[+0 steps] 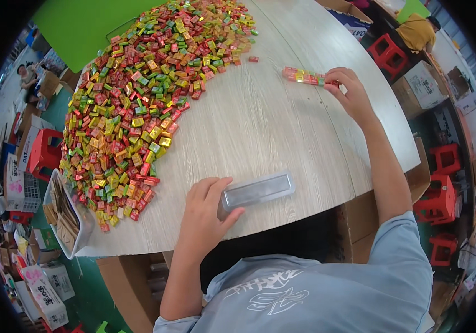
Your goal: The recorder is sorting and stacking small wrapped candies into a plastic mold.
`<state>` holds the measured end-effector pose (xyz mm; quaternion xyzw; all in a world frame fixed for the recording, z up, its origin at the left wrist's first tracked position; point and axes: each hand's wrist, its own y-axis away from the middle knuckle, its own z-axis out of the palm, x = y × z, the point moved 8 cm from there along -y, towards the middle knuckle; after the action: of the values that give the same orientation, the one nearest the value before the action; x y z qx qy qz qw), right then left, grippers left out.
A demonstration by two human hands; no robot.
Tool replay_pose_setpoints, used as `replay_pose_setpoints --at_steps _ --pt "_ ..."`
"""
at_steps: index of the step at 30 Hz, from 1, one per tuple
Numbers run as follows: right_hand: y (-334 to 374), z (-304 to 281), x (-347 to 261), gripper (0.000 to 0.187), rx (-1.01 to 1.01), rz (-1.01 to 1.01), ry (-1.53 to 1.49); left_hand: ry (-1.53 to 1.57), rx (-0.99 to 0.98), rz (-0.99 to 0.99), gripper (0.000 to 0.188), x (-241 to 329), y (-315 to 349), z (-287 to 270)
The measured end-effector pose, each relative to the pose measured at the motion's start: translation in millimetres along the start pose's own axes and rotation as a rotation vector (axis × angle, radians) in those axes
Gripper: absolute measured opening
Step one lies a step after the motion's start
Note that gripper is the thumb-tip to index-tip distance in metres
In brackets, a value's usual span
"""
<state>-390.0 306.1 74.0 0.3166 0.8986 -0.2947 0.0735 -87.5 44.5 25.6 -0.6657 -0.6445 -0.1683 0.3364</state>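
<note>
My left hand (203,213) is at the near edge of the table, thumb and index finger on either side of the left end of a clear plastic tray (257,190). That tray is long and shallow, and nothing shows inside it. Farther off to the right, my right hand (351,91) pinches the right end of a clear, narrow pack of candies (303,76), in red, yellow and green wrappers. My fingers hide its right end. A large heap of small foil-wrapped candies (138,111) covers the left and far side of the table.
One loose red candy (253,59) lies apart from the heap. A white bin (80,225) with brown pieces stands at the table's left edge. Behind the heap is a green panel (88,30). Cardboard boxes (130,288) sit below the edge; red stools (387,54) stand around.
</note>
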Motion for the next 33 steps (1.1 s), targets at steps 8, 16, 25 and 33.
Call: replay_pose_setpoints --at_steps 8,16,25,33 --pt "-15 31 64 0.024 -0.127 0.113 0.092 -0.017 -0.053 -0.012 0.063 -2 -3 2" --pt "-42 34 4 0.036 0.024 -0.029 0.153 -0.024 -0.186 -0.012 0.067 1 -13 -3" --pt "-198 226 -44 0.079 -0.152 0.260 -0.010 -0.040 -0.102 -0.122 0.063 -13 18 -28" --pt "-150 225 -109 0.074 -0.237 -0.047 0.134 -0.023 0.002 -0.209 0.049 -34 52 -57"
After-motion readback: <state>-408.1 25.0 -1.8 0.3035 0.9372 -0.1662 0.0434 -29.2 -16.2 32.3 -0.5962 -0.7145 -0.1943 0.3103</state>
